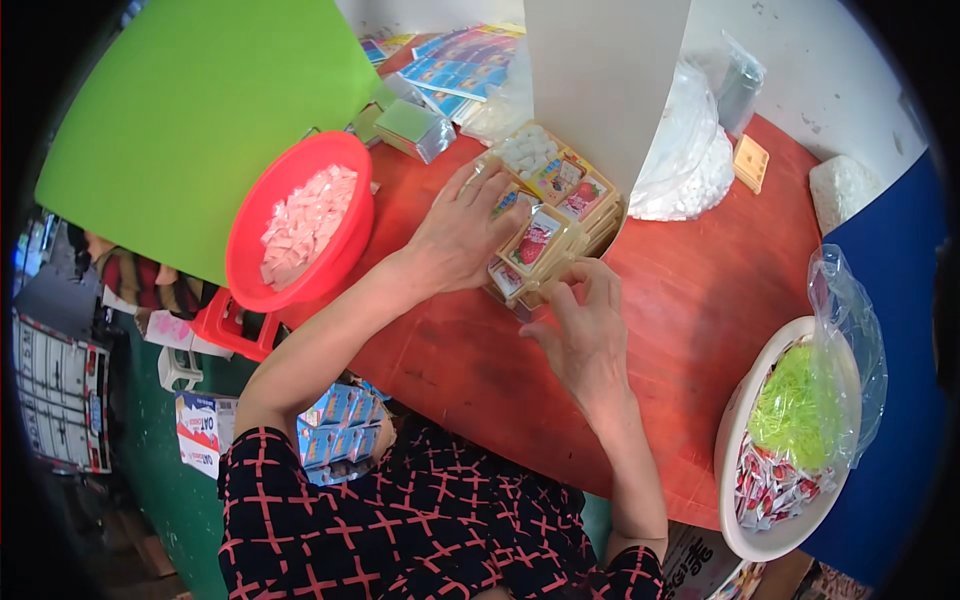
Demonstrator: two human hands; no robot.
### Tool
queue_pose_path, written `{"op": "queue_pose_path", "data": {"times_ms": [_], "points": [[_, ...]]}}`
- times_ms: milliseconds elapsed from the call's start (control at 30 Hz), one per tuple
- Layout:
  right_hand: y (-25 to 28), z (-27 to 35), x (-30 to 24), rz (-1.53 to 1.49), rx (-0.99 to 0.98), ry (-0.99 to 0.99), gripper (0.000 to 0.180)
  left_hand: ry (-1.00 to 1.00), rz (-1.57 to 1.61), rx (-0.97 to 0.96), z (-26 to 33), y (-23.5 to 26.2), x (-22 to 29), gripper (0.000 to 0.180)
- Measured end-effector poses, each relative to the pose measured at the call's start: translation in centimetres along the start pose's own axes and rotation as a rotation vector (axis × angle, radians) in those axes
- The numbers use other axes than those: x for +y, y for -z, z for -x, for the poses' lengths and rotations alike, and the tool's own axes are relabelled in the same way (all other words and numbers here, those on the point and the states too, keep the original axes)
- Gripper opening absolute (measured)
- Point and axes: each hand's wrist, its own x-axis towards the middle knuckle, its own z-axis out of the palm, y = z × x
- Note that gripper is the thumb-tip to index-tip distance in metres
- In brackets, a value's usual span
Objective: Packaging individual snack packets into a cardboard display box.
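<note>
A stack of pale yellow plastic trays (575,240) stands on the red table in front of me. In its compartments are small packets with a strawberry picture (532,243) and white pieces (528,152). My left hand (462,232) reaches over the left side of the stack, fingers bent and thumb on the upper tray, gripping its edge. Part of the tray is hidden beneath those fingers. At the near right corner of the stack is my right hand (588,325), its fingers curved and its thumb apart, with nothing visible between them.
A red basin of pink packets (365,225) stands left. At the right, a white basin (730,450) holds green shreds and wrapped pieces under clear plastic. Behind are a bag of white pieces (700,160), printed sheets (460,70) and an upright grey panel (605,80).
</note>
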Motion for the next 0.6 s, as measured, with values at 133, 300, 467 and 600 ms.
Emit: {"op": "queue_pose_path", "data": {"times_ms": [133, 300, 467, 600], "points": [[-0.4, 0.2, -0.1, -0.051, 0.073, -0.038, 0.045, -0.032, 0.107, 0.002, -0.8, 0.3, 0.1, 0.067], [0.0, 1.1, 1.1, -0.081, 0.084, -0.024, 0.039, -0.065, 0.244, -0.044, -1.4, 1.5, 0.7, 0.088], [1.5, 0.8, 0.9, -0.011, 0.063, -0.065, 0.03, -0.084, 0.261, -0.154, -1.5, 1.5, 1.0, 0.102], [3.1, -0.4, 1.0, 0.018, 0.013, -0.064, 0.024, -0.096, 0.302, -0.107, -1.4, 1.1, 0.5, 0.098]]}}
